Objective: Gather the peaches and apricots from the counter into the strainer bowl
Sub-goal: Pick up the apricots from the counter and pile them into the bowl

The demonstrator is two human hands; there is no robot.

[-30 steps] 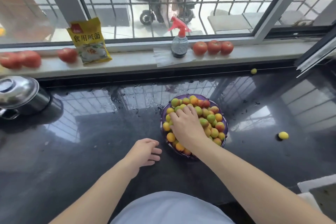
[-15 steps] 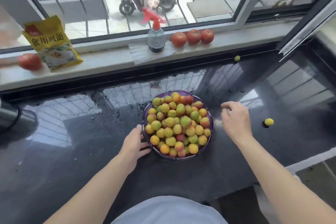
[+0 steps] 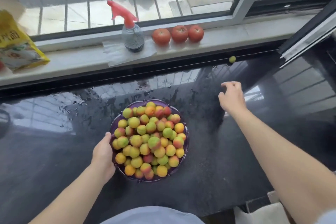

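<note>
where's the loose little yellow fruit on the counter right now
In the head view, the small yellow fruit lies far right on the counter, against the sill's base, beyond the right hand.

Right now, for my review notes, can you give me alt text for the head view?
A purple strainer bowl heaped with peaches and apricots sits on a wet black counter; the left hand holds its rim while the right hand, fingers loosely curled, reaches toward a stray fruit by the windowsill. The sill holds three tomatoes, a spray bottle and a yellow packet.

Yellow packet (image 3: 16, 45): print blurred, unreadable
</note>
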